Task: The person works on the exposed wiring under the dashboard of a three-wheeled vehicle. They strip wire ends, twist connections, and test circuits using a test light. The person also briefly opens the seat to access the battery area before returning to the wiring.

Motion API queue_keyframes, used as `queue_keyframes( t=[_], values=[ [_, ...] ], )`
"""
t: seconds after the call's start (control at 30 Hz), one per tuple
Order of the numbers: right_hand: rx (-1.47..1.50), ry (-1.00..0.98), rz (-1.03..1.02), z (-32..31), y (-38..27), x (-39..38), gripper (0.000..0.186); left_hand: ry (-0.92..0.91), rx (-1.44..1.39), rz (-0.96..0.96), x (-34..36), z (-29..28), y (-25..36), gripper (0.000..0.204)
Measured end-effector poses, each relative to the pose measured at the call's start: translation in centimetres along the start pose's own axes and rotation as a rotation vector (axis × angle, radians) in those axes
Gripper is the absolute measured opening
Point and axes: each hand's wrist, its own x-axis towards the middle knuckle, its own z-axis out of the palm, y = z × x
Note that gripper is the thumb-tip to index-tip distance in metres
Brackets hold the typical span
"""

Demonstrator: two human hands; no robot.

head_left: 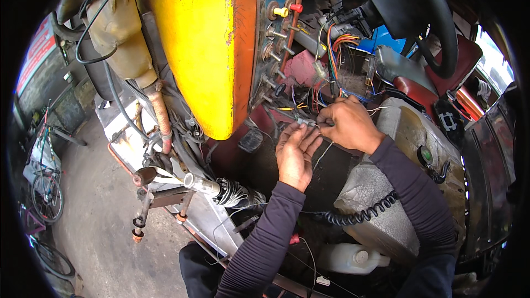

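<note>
My left hand (298, 157) is turned partly palm up, thumb and fingertips closed on a small pale wire connector (305, 122). Right beside it, my right hand (352, 124) pinches a thin wire at the connector's end; the fingertips hide most of that wire. Several colored wires (333, 58) hang in a bundle from under the steering column, just beyond both hands. More loose wires (316, 96) spread out around the right hand's fingers. A pale wire (323, 154) dangles below the hands.
A panel of switches and knobs (274, 33) stands beside the yellow body panel (193, 49). The steering wheel (441, 22) is at upper right. A coiled black cable (364, 215) crosses near my right forearm. A white jug (353, 258) lies below; a clear bottle (201, 184) sits left.
</note>
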Motion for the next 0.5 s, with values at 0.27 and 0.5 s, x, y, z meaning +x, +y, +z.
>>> queue_keyframes(
  t=[0.27,0.5],
  values=[
    [0.021,0.016,-0.018,0.09,0.24,-0.11,0.022,-0.003,-0.020,-0.012,-0.11,0.14,-0.05,0.025],
    [0.017,0.002,-0.018,-0.01,0.05,0.04,0.020,-0.045,0.024,0.065,0.14,-0.20,-0.62,0.038]
  ],
)
